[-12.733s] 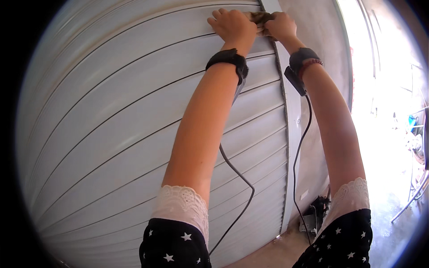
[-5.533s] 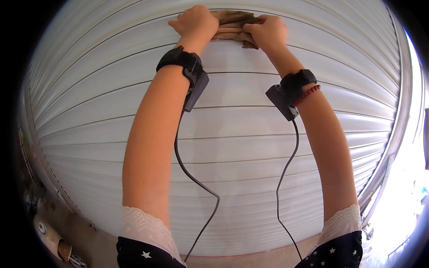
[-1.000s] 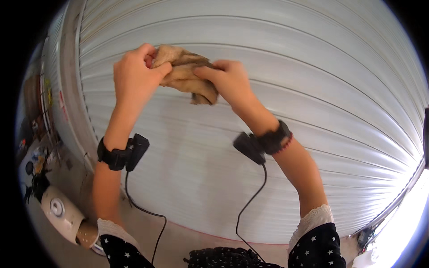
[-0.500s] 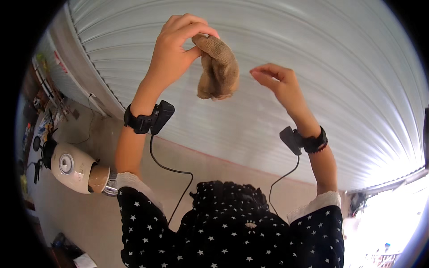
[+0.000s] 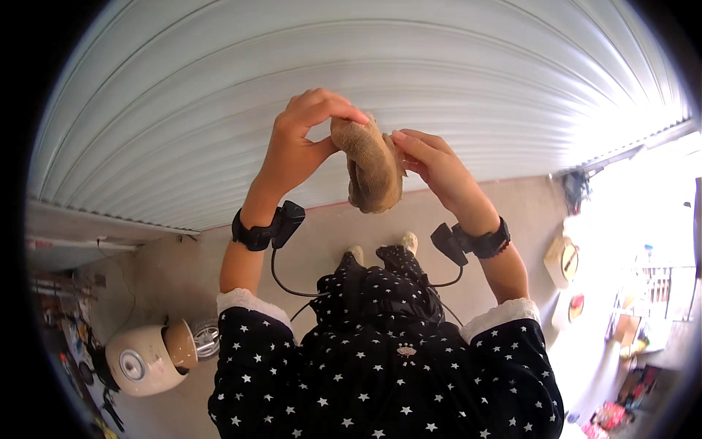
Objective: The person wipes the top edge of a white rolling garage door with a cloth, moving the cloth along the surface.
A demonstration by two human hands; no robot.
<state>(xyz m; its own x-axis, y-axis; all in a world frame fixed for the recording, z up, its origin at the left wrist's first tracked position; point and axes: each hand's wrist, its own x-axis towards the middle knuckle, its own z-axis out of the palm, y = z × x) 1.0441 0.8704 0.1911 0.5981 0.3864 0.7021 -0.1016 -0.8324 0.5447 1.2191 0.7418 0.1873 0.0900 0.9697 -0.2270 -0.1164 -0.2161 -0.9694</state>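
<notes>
A tan knitted bundle (image 5: 376,172), folded over and looking like rolled socks, hangs in front of my chest. My left hand (image 5: 311,124) pinches its upper left end between thumb and fingers. On the other side, my right hand (image 5: 431,157) has thumb and fingers closed on a thin flap at the bundle's right edge. The bundle's lower end dangles free, with a dark fold down its left side. Black straps with small boxes and cables sit on both wrists.
A pale ribbed shutter (image 5: 241,95) spans the space ahead. A cream scooter (image 5: 146,360) with a round lamp stands at the left. Bright daylight comes in at the right, where a railing (image 5: 662,293) and assorted goods show. My shoes (image 5: 409,241) are on the concrete floor.
My right hand has moved in from apart and taken hold of the bundle's right edge. Both hands and the bundle sit lower in the picture, and the view has tilted down.
</notes>
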